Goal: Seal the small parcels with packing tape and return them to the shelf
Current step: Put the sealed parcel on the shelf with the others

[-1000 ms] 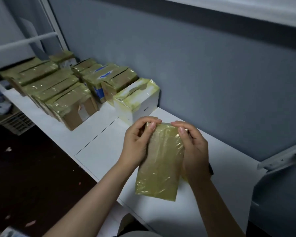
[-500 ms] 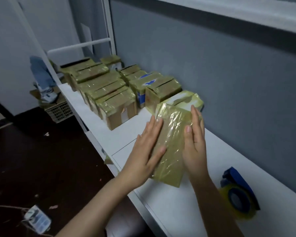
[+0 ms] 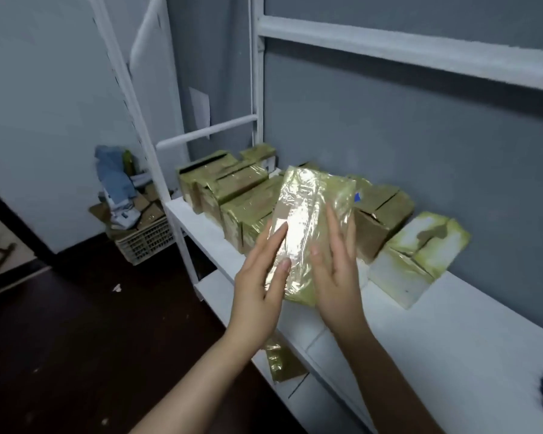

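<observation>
The left hand (image 3: 257,286) presses flat, fingers straight, on the parcel (image 3: 311,214), and the right hand (image 3: 336,277) presses its other side. The parcel looks all taped but is above the shelf (image 3: 452,333), not put back yet. Its long side points from the palms toward the taped boxes (image 3: 232,189).

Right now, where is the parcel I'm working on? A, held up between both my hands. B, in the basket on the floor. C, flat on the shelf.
A: the parcel sits between the left hand and right hand, straight fingers pressing its sides, above the shelf.
</observation>
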